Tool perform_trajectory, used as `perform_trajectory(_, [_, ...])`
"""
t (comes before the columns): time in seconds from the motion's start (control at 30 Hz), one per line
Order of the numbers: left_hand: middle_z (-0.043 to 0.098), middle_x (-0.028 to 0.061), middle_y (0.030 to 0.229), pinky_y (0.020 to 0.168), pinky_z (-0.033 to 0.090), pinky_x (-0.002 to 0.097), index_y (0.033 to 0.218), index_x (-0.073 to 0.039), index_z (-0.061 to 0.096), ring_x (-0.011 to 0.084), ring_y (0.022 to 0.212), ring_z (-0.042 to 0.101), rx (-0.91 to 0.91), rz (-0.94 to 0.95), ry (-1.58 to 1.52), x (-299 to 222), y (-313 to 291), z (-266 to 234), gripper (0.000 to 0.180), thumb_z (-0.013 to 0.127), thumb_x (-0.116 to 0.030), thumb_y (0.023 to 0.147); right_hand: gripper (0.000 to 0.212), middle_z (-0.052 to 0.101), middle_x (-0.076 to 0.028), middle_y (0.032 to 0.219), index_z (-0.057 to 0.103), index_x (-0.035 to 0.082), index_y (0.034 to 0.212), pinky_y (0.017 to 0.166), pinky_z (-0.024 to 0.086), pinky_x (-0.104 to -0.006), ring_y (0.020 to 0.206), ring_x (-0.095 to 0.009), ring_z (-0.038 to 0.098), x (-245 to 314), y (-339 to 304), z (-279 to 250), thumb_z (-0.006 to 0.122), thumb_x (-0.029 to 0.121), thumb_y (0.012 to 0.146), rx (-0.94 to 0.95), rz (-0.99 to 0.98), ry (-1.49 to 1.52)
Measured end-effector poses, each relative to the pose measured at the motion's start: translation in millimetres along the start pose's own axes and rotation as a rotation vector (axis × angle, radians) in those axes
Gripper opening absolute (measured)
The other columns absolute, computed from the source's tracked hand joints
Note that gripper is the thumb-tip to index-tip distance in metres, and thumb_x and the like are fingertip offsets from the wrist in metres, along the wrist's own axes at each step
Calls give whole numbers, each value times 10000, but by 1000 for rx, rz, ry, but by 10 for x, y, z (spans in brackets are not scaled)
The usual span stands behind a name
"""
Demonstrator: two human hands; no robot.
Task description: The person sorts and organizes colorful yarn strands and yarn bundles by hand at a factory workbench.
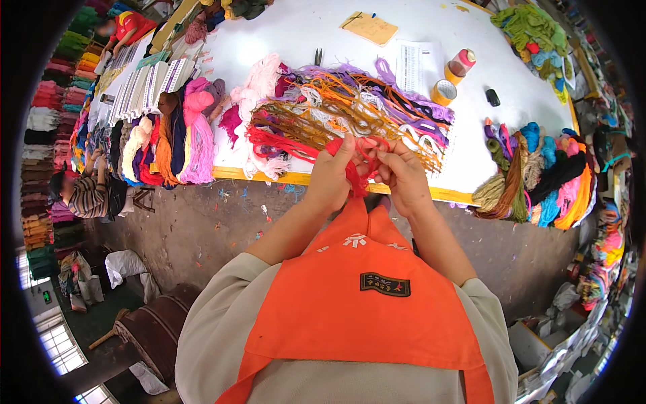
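In front of my chest, just off the table's near edge, a bundle of red yarn hangs between my hands. My left hand is closed round the bundle with the thumb up. My right hand pinches red strands at the bundle's right side, fingers bent together. Just beyond them lies a wide spread of cut yarn lengths in brown, orange, white, purple and black. Red strands lie along its near left side. Pale pink yarn is heaped at the spread's left end.
Black scissors lie past the yarn on the white table. A tape roll, a pink-topped bottle and a black object stand to the right. Yarn skeins overhang the right edge. Two other people are at the left.
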State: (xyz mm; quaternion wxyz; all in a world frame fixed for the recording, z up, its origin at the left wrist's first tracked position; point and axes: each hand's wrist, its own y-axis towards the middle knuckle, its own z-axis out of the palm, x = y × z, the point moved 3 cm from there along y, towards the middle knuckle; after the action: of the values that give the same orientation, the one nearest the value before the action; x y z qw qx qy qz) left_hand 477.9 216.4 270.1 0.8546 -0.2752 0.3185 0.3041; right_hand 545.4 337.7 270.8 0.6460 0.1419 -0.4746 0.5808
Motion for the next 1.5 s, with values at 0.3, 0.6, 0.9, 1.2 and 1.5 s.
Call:
perform_trajectory(0.3, [625, 137, 1156, 892, 522, 375, 1140, 25, 584, 214, 1018, 623, -6, -1, -98, -3, 11, 30, 366, 483, -301, 1008, 102, 631, 16, 844, 615, 67, 996, 551, 439, -197, 594, -41, 502, 2, 46, -39, 596, 139, 927, 17, -9, -42])
perform_trajectory(0.6, [651, 49, 977, 708, 535, 290, 982, -19, 624, 120, 837, 622, -2, 87, 16, -17, -9, -28, 135, 582, -144, 959, 91, 643, 29, 797, 652, 86, 982, 582, 456, -187, 682, -40, 601, -19, 5, 127, 624, 142, 916, -12, -36, -81])
perform_trajectory(0.9, [658, 187, 973, 604, 519, 316, 882, -58, 531, 214, 745, 638, -102, -1, -17, -217, 10, -148, 151, 475, -157, 982, 79, 430, 66, 711, 553, 106, 956, 510, 416, -214, 513, -33, 360, 53, -266, -42, 583, 177, 940, 383, 323, 222])
perform_trajectory(1.2, [289, -71, 559, 360, 187, 208, 764, -121, 441, 46, 406, 240, -473, -211, -422, -536, -392, -2861, 229, 467, -139, 991, 179, 564, -28, 841, 539, 90, 880, 803, 457, -315, 806, -155, 533, 410, -796, -3357, 496, 232, 980, -843, -252, -58])
perform_trajectory(1.5, [313, -63, 548, 355, 165, 222, 705, -125, 468, 64, 400, 199, -1063, 25, -207, -346, -860, -3602, 263, 499, -164, 964, 297, 661, -54, 937, 606, 61, 1102, 568, 491, -376, 723, -236, 627, 948, -1861, -7360, 462, 291, 981, -1494, -182, -864])
